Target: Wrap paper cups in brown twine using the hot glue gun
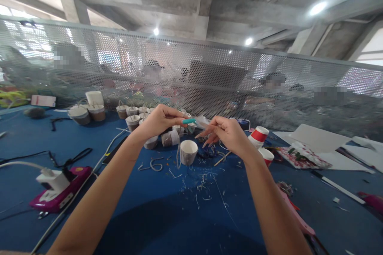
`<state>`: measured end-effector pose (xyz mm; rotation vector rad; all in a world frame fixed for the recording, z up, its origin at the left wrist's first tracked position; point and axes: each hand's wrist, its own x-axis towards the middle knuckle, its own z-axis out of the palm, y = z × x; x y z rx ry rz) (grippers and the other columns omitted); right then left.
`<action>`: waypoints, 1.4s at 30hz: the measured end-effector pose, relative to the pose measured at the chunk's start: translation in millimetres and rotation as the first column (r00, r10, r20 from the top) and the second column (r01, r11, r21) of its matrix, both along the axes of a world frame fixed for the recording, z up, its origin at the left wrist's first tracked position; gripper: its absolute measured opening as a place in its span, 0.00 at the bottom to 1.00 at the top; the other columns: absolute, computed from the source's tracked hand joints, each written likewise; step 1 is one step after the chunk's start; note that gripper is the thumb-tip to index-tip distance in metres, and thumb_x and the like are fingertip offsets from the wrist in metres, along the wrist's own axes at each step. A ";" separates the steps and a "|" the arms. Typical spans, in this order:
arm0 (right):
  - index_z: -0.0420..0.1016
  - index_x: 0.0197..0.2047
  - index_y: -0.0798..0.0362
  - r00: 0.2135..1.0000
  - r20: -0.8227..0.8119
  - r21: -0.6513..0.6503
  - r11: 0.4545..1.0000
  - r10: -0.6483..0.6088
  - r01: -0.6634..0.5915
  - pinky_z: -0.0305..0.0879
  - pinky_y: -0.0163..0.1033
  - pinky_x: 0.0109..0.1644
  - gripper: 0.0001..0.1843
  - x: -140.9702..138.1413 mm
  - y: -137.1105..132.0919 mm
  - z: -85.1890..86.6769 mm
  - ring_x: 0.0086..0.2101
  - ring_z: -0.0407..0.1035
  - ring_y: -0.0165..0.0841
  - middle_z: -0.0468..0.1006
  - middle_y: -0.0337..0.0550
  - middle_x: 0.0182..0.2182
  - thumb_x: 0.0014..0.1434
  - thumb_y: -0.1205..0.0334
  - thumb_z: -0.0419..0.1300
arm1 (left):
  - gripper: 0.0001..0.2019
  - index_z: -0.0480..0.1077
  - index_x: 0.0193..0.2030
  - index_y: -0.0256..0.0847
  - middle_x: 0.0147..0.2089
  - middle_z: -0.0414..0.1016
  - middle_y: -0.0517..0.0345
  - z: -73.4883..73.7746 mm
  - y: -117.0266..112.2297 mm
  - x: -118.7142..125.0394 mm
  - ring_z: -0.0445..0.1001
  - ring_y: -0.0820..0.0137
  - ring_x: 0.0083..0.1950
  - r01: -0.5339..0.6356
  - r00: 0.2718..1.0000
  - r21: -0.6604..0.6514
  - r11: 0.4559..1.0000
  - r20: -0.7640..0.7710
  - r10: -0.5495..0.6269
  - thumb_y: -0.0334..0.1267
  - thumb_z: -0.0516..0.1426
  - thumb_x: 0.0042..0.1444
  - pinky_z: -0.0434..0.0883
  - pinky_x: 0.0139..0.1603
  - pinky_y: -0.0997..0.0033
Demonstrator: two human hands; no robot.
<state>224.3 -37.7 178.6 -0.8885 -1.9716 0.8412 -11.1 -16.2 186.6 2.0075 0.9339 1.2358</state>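
Far left of the left hand: a magenta plastic power strip (83, 178) with a white plug block (54, 182) in it. Beyond the wrist, small grey and brown cups with pale tops (132, 122) and thin handles stood in a bunch. Left hand (167, 118) was closed, thumb and fingers gripping a short teal cylindrical stick (189, 121); stick poked out past the fingertips toward the right hand, nearly level, plain solid colour, rounded end. Whitish translucent piece (202, 122) sat just right of the stick, between both hands, blurry; couldn't tell what.

Below and between the hands, on the blue tabletop (143, 211): a small paper cup (188, 158), upright, white inside, mottled grey outside, top open, a grey cord (178, 153) looping down its left side. Pale scraps (202, 185) lay scattered in front of it.

Right hand (224, 132) had fingers bent and spread, tips near the translucent piece; couldn't tell if they pinched it. Right of that hand: red-and-white paper cups (259, 135), then white paper sheets (318, 137).
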 end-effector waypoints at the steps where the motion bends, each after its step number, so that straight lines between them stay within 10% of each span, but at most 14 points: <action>1: 0.67 0.30 0.52 1.000 -0.004 -0.003 1.000 0.000 0.000 0.74 0.35 0.30 0.13 0.2 0.0 0.0 0.26 0.78 0.31 0.83 0.45 0.33 0.63 0.54 0.55 | 0.10 0.81 0.35 0.43 0.31 0.82 0.55 0.3 -0.2 -0.5 0.78 0.70 0.32 -0.006 1.000 0.001 1.000 -0.008 0.006 0.41 0.65 0.46 0.73 0.34 0.72; 42: 0.64 0.25 0.52 0.990 0.124 0.097 0.992 0.067 -0.079 0.61 0.32 0.21 0.24 -3.1 2.8 -1.6 0.17 0.64 0.24 0.78 0.43 0.21 0.66 0.46 0.48 | 0.11 0.81 0.36 0.42 0.32 0.83 0.54 -0.4 1.2 -0.8 0.77 0.72 0.30 -0.020 1.000 0.088 0.996 -0.013 0.021 0.42 0.66 0.46 0.72 0.29 0.77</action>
